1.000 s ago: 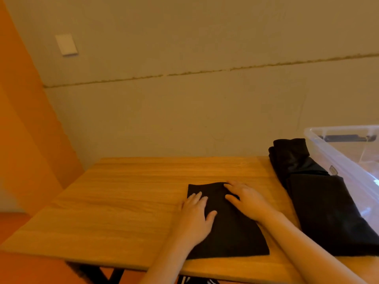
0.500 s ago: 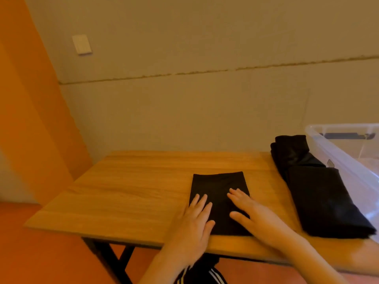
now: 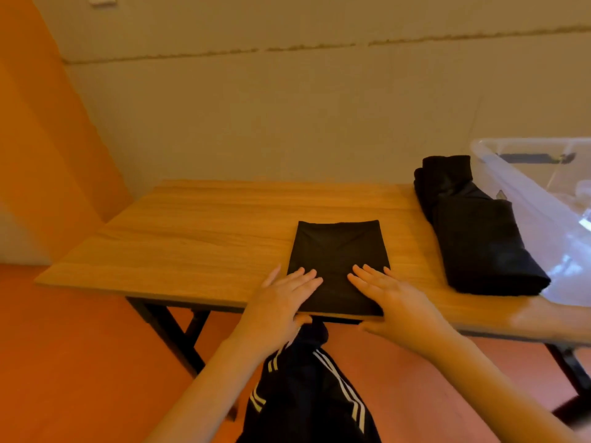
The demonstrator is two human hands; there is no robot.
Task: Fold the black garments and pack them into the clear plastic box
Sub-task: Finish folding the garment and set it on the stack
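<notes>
Both hands, left hand and right hand, are lying flat with fingers straight on the folded black garment at lower center, probably pressing it smooth before it's going into the clear plastic box at right.

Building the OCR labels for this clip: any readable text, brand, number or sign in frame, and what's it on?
None can be read.
clear plastic box: small dark mark on its near wall, too small and blurred to read.
folded black garment, black garment stack: no print or label shows.
white wall plate: blank.
White stripes on the person's trousers are a pattern, not text.
</notes>
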